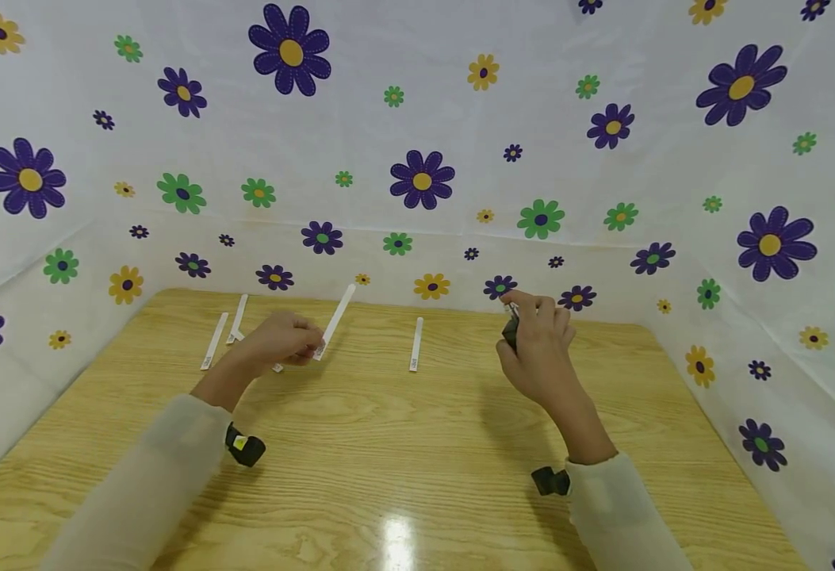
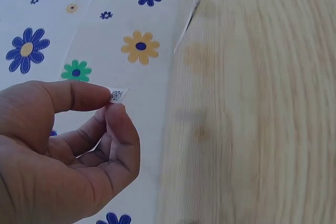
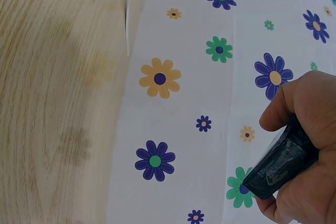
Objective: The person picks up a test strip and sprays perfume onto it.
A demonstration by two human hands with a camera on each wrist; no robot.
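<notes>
White paper strips (image 1: 215,341) lie on the left of our desk (image 1: 360,444), one partly hidden by our left hand (image 1: 274,341). That hand's grip is closed to a pinch, finger and thumb on the marked end of a tilted strip (image 1: 336,319). Between our hands, another strip (image 1: 416,345) lies on the desk. Farther right, our right hand (image 1: 541,349) has its grip curled round a black object (image 1: 509,333), which we cannot identify, above the desk before a flowered cloth (image 1: 453,103).

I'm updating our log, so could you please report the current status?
Left hand pinching white strip by its printed end. Right hand gripping dark object. Another strip lying on the table between the hands, blocking neither.
</notes>
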